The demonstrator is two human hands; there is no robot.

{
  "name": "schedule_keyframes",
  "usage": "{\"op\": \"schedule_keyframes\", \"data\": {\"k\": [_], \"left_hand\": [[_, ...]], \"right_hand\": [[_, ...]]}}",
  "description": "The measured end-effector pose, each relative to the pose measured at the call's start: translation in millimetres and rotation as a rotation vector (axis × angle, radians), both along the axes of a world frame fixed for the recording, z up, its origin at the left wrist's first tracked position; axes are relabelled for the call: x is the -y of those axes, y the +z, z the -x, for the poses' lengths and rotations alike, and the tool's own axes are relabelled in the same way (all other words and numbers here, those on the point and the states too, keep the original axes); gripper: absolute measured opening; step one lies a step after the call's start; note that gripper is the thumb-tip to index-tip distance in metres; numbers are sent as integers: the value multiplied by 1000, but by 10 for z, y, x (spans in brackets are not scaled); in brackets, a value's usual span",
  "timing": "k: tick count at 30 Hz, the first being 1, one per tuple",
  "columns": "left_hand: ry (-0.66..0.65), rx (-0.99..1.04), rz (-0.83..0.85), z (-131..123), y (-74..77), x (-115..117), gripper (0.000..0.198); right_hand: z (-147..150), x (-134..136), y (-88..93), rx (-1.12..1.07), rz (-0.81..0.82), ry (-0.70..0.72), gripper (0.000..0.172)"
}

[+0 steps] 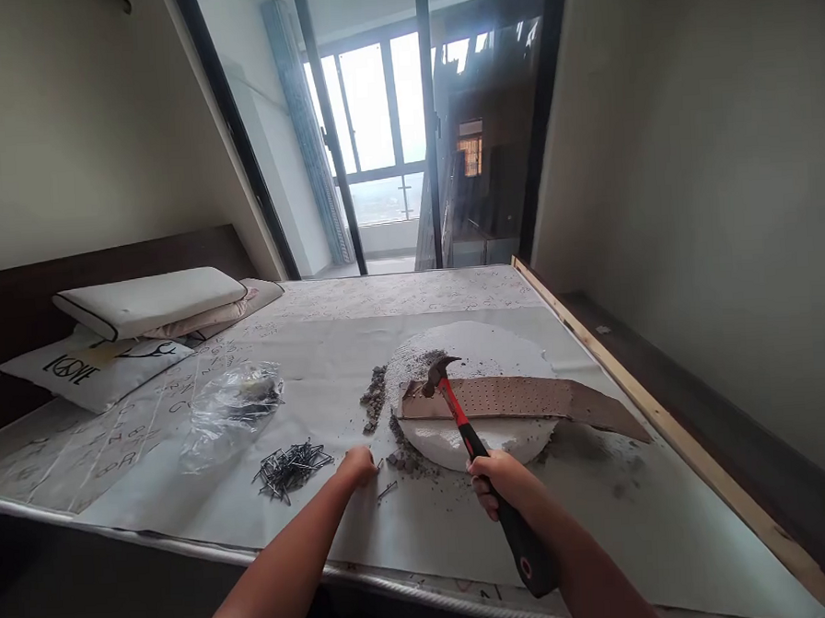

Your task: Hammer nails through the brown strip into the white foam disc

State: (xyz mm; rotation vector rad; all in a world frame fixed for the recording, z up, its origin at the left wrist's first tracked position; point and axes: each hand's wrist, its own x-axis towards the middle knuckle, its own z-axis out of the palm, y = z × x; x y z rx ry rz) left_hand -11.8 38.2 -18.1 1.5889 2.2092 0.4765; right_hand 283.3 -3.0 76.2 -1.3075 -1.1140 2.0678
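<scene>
My right hand (pixel 501 480) is closed around the black-and-red handle of a claw hammer (pixel 453 401). The hammer's head rests over the left end of a brown strip (pixel 514 396) dotted with small holes. That strip lies across a round white slab (pixel 414 346) strewn with grey crumbs. To the left of the slab, my left hand (pixel 360 466) is low on the sheet with its fingers pinched, and a nail (pixel 380 466) shows at the fingertips. A few loose nails (pixel 387 489) lie just below it. Further left is a pile of nails (pixel 293 467).
Grey rubble (pixel 374 399) lies along the slab's left side. A clear plastic bag (pixel 234 411) sits behind the nail pile. White sheeting (pixel 324 350) covers the mattress, with pillows (pixel 153 304) at the left and a wooden rail (pixel 630 381) on the right edge.
</scene>
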Motion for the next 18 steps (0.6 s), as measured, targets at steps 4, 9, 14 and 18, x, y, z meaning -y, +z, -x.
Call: {"op": "schedule_keyframes", "data": {"k": [4,9,14,18], "left_hand": [[44,81,197,33,191,-80,26],[28,234,166,-37,574,-183,12],[-38,592,-166,-502,819,-361,30],[-49,689,-265,-908,780,-562,35]], "right_hand": [[-89,-16,-7,-4,7,-28,11],[-204,-31,60,-38,-7,-94,9],[-292,-31,247,-40,-30,-129,12],[-338,-33,330,-45,-19,-129,12]]}}
